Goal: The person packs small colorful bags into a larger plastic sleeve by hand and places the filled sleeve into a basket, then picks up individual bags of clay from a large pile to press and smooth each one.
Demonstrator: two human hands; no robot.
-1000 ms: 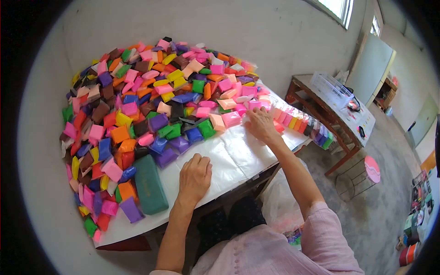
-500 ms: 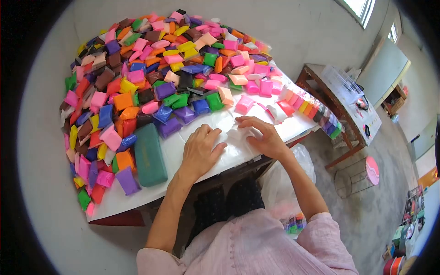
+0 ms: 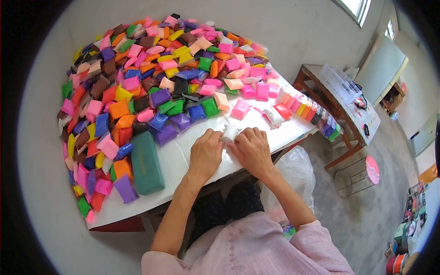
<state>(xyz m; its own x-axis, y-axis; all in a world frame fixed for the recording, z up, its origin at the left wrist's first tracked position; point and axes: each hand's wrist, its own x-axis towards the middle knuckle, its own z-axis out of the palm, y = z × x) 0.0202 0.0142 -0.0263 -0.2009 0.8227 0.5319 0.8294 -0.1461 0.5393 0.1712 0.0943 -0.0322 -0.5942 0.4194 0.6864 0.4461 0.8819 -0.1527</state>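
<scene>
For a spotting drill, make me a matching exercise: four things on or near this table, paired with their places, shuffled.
Things:
1. white packet
2. green case
3. white basket
4. pink stool

Places:
A. on the side table at right
B. on the floor, right of the table
C. between the left hand and right hand
D. left of the hands, beside the pile

Pairs: 1-C, 2-D, 3-A, 4-B

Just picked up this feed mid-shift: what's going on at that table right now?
A person in a pink top sits at a white table, both hands together at its near edge. The left hand and right hand pinch a small white packet between them. A big heap of coloured packets covers the far side, with a green case to the left.
</scene>
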